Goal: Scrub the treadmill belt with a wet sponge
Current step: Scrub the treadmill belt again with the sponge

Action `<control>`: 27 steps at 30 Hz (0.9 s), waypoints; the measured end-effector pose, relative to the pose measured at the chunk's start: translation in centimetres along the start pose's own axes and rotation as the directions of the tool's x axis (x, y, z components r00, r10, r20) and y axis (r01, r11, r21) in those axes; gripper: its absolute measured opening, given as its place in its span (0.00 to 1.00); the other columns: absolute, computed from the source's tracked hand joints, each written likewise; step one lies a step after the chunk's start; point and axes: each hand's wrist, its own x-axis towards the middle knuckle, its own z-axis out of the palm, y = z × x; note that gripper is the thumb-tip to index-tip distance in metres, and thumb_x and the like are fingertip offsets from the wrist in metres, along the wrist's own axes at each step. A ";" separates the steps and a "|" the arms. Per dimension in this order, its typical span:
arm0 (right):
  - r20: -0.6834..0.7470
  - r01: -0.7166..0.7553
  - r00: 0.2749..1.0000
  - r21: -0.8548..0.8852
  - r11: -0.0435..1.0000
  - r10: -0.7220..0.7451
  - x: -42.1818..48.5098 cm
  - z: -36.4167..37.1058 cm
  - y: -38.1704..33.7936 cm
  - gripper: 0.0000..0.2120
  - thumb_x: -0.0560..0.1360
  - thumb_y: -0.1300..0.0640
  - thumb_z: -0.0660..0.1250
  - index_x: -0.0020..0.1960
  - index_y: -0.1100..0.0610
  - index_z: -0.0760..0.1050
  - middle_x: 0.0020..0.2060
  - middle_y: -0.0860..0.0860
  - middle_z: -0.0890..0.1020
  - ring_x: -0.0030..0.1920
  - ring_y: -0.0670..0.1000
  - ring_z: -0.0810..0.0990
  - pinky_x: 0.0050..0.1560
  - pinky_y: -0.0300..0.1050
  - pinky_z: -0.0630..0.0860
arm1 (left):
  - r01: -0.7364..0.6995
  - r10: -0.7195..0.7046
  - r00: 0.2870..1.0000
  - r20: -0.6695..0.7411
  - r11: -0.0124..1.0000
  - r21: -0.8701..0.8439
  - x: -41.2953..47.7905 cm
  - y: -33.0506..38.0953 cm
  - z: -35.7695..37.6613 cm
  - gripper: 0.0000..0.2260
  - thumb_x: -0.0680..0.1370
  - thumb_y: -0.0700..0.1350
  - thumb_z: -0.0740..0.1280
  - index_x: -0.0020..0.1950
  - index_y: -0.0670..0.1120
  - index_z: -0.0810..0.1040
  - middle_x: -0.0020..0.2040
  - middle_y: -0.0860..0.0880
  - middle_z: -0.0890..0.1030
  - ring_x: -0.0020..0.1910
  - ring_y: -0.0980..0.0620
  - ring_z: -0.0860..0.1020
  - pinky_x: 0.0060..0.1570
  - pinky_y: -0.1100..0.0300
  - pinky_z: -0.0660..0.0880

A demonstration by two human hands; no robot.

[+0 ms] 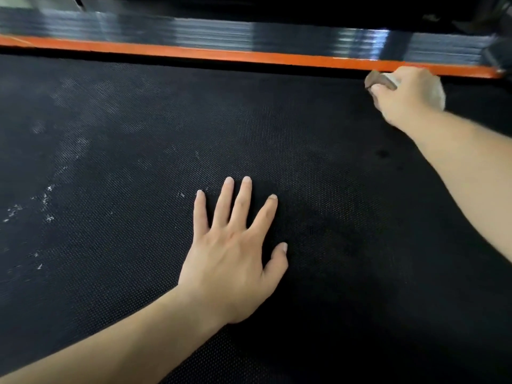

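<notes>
**Inspector:** Where is the belt lying in the frame?

**Assistant:** The treadmill belt (110, 134) is filling nearly the whole frame. It is a black, finely dotted surface running from the lower edge up to an orange strip (194, 52), which is crossing the top and sloping down toward the right. Above the strip a glossy black side rail (194, 31) is catching streaks of light.

**Inspector:** The left hand?

**Assistant:** The left hand (232, 259) is lying flat on the belt at lower centre, palm down, with the fingers straight and spread and the thumb out to the right. It is holding nothing. Its forearm (138, 342) is entering from the lower left corner.

**Inspector:** The right hand and the sponge?

**Assistant:** The right hand (404, 92) is reaching into the upper right, just below the orange strip, with its fingers curling round the sponge (378, 79). A brown face is showing left of the fingers and a pale part right of the knuckles; the hand is covering the rest. The sponge is sitting at the belt's far edge. Whether it is touching the strip I cannot tell — that corner is blurring.

**Inspector:** Surface condition?

**Assistant:** White flecks (47, 200) and pale smears are lying across the left half, thickest at middle left. The belt around and to the right of the left hand is looking darker — and a small dark spot (383, 153) is sitting below the right wrist.
</notes>
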 end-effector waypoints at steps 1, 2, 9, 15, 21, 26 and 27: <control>0.014 0.049 0.999 -0.023 0.999 -0.048 -0.8 0.1 -0.2 0.17 0.78 0.42 0.65 0.56 0.54 0.81 0.51 0.56 0.83 0.54 0.61 0.80 0.52 0.52 0.74 | 0.000 0.000 1.000 0.000 1.000 -0.002 0.0 0.0 -0.1 0.32 0.81 0.65 0.49 0.82 0.53 0.59 0.84 0.43 0.52 0.83 0.41 0.45 0.78 0.33 0.44; 0.053 0.120 0.992 -0.013 0.993 -0.119 -1.7 0.2 -0.5 0.17 0.78 0.41 0.65 0.58 0.52 0.81 0.52 0.55 0.84 0.54 0.61 0.80 0.54 0.52 0.75 | -0.002 0.002 1.000 0.002 1.000 -0.005 -0.1 0.0 -0.1 0.32 0.81 0.65 0.49 0.82 0.53 0.59 0.84 0.43 0.53 0.83 0.41 0.46 0.78 0.33 0.44; -0.003 -0.007 1.000 -0.094 0.996 0.007 -2.8 -1.6 2.5 0.16 0.79 0.41 0.60 0.52 0.51 0.78 0.50 0.56 0.83 0.50 0.60 0.78 0.58 0.56 0.70 | -0.006 0.006 1.000 -0.010 1.000 -0.004 -0.1 0.1 0.0 0.32 0.80 0.65 0.50 0.82 0.53 0.60 0.84 0.43 0.54 0.83 0.41 0.47 0.78 0.33 0.44; 0.113 0.386 0.913 0.067 0.920 -0.391 -10.4 -1.4 2.0 0.17 0.79 0.38 0.61 0.54 0.48 0.81 0.43 0.49 0.79 0.43 0.54 0.77 0.53 0.53 0.74 | -0.007 0.007 1.000 -0.011 1.000 0.001 0.0 -0.1 0.2 0.32 0.80 0.65 0.48 0.82 0.54 0.58 0.84 0.43 0.53 0.83 0.41 0.46 0.78 0.34 0.44; 0.001 0.123 0.992 -0.025 0.992 -0.123 -10.4 -3.1 3.9 0.19 0.79 0.38 0.60 0.54 0.53 0.79 0.45 0.54 0.80 0.49 0.62 0.79 0.54 0.55 0.75 | -0.013 0.013 1.000 -0.021 1.000 -0.001 -0.1 0.0 0.3 0.32 0.81 0.65 0.47 0.83 0.53 0.58 0.84 0.42 0.52 0.83 0.41 0.46 0.78 0.34 0.42; 0.176 0.475 0.851 0.147 0.868 -0.495 -19.7 -4.4 3.7 0.13 0.78 0.42 0.64 0.49 0.51 0.80 0.37 0.44 0.75 0.36 0.49 0.74 0.44 0.49 0.70 | -0.016 0.015 1.000 -0.021 1.000 -0.014 -0.1 -0.1 0.2 0.33 0.81 0.65 0.46 0.83 0.52 0.57 0.84 0.41 0.52 0.83 0.40 0.45 0.78 0.34 0.43; 0.153 0.466 0.864 0.116 0.877 -0.479 -18.8 -4.9 4.4 0.13 0.78 0.41 0.63 0.47 0.48 0.80 0.37 0.44 0.76 0.38 0.50 0.75 0.46 0.51 0.73 | -0.015 0.015 1.000 -0.020 1.000 -0.014 -0.1 -0.1 0.2 0.33 0.81 0.65 0.46 0.83 0.52 0.57 0.84 0.41 0.52 0.83 0.40 0.45 0.78 0.34 0.43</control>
